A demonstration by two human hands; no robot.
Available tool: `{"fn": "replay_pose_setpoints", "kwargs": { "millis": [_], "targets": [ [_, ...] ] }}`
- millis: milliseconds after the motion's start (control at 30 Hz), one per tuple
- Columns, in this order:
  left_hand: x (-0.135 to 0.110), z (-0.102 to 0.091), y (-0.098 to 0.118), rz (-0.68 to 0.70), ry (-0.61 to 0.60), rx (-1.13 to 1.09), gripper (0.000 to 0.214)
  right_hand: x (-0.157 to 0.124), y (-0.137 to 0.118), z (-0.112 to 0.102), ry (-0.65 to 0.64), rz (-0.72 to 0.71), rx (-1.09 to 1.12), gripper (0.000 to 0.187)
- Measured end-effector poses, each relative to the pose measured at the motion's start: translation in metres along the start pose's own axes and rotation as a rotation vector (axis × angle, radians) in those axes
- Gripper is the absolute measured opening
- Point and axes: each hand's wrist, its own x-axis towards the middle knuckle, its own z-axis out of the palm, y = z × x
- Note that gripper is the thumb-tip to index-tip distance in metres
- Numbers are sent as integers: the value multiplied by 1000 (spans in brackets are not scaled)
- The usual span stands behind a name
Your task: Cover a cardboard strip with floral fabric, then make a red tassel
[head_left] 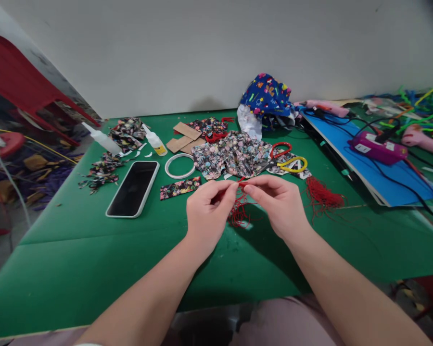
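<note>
My left hand (209, 209) and my right hand (279, 204) meet above the green table (94, 259), both pinched on a bundle of red thread (238, 207) that hangs between them. The thread's loose ends dangle down to the table surface. A second red tassel (323, 196) lies just right of my right hand. Floral fabric pieces (231, 156) lie right behind my hands.
A phone (133, 188) lies face up at the left, with a white ring (179, 166), glue bottles (155, 140), cardboard bits (183, 137) and fabric scraps (104, 170) nearby. Scissors (286, 161) rest on the fabric. A blue board (368, 163) with glue guns and cables sits right.
</note>
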Motion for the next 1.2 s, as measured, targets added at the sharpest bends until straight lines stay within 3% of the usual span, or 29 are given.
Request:
{"fn": "replay_pose_setpoints", "kwargs": {
  "millis": [367, 667, 800, 967, 1200],
  "targets": [
    [-1, 1, 1, 1, -68, -7, 11, 1, -2, -1, 19, 7, -46, 11],
    [-1, 3, 0, -47, -101, -97, 10, 2, 2, 0, -21, 43, 117, 7],
    [0, 3, -1, -144, -59, -164, 10, 3, 2, 0, -34, 54, 218, 12],
    [0, 5, -1, -221, 0, -271, 10, 2, 5, 2, -59, 87, 131, 15],
    [-2, 8, 1, -229, -53, -293, 10, 2, 4, 4, 47, -27, 62, 7]
  ]
}}
